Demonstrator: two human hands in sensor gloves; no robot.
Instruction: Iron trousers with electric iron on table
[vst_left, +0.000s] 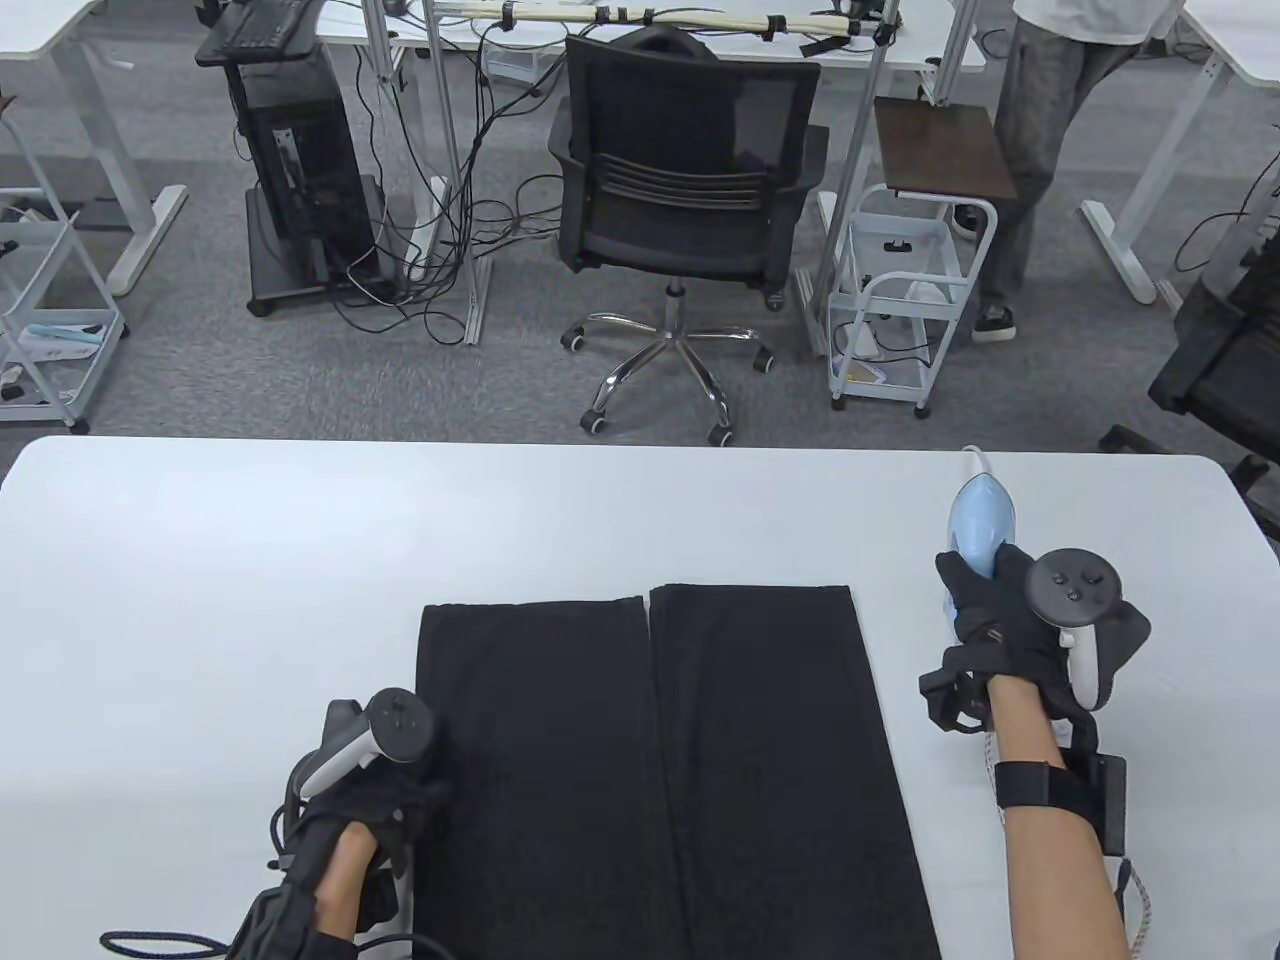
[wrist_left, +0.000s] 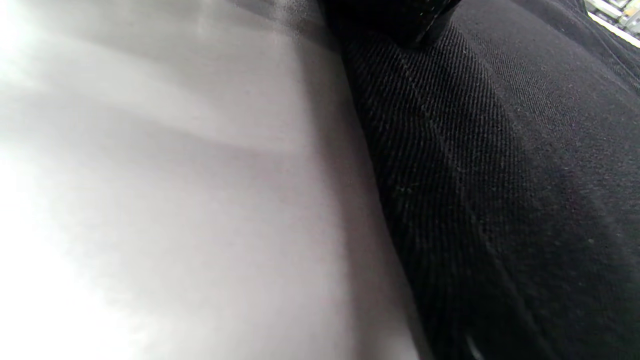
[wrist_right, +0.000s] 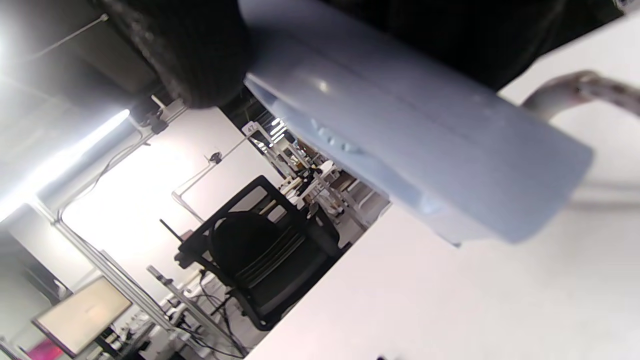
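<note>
Table view: your right hand (vst_left: 1010, 620) grips the iron (vst_left: 982, 525), on the desk (vst_left: 200, 560) right of the trousers (vst_left: 660, 760), legs pointing away. Left hand (vst_left: 375, 790) presses their left edge.

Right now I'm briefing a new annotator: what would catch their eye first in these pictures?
The black trousers lying flat in the near middle of the white table, legs side by side. Then the pale blue iron to their right, off the cloth, gripped by the right hand. The left hand rests at the trousers' left edge.
</note>
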